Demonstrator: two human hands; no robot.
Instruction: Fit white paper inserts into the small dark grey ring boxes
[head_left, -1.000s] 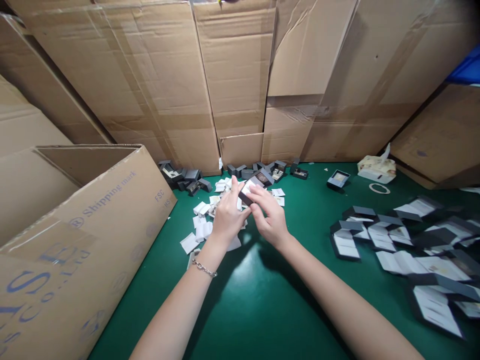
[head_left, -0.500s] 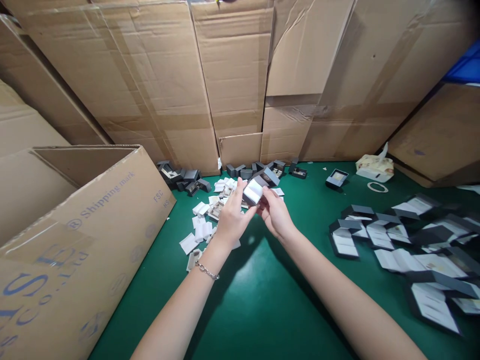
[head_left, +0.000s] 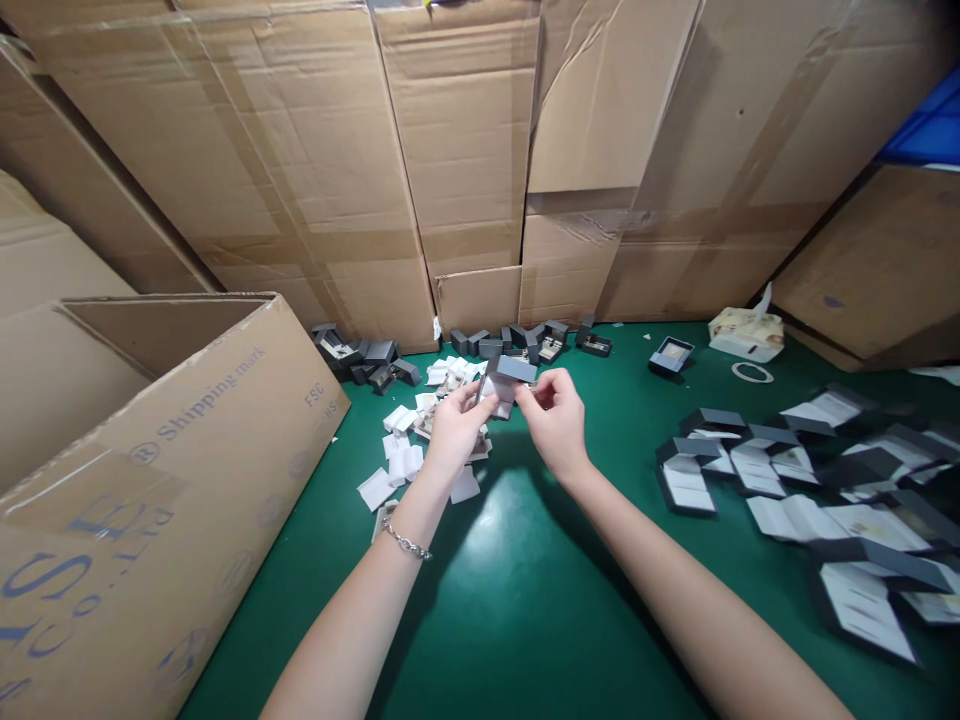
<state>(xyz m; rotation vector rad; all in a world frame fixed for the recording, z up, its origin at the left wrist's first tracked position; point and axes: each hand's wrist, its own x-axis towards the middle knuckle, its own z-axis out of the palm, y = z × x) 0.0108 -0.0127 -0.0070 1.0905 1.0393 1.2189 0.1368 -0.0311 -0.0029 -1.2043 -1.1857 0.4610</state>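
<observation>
A small dark grey jewellery box (head_left: 516, 369) with its lid raised and a pale lining is held over the table. My left hand (head_left: 453, 432) grips it from the left, thumb at the front of the lining. At the box's right edge, my right hand (head_left: 559, 425) is closed in a pinch; what lies between its fingertips is too small to make out. Below and left of the box lies a heap of white inserts (head_left: 405, 462), partly covered by my left hand. Several dark jewellery boxes (head_left: 381, 353) are piled behind the heap.
A large open carton (head_left: 247, 450) stands at the left. On the right are rows of opened boxes with white linings (head_left: 688, 487). Further back sit a lone open box (head_left: 670, 356), a tissue pack (head_left: 746, 334) and a tape ring (head_left: 752, 373). Cardboard walls (head_left: 472, 150) enclose the green table's far side.
The box has been turned in my hands, so its raised lid and inner lining now show. My right hand has shifted slightly right, its fingers curling into a pinch.
</observation>
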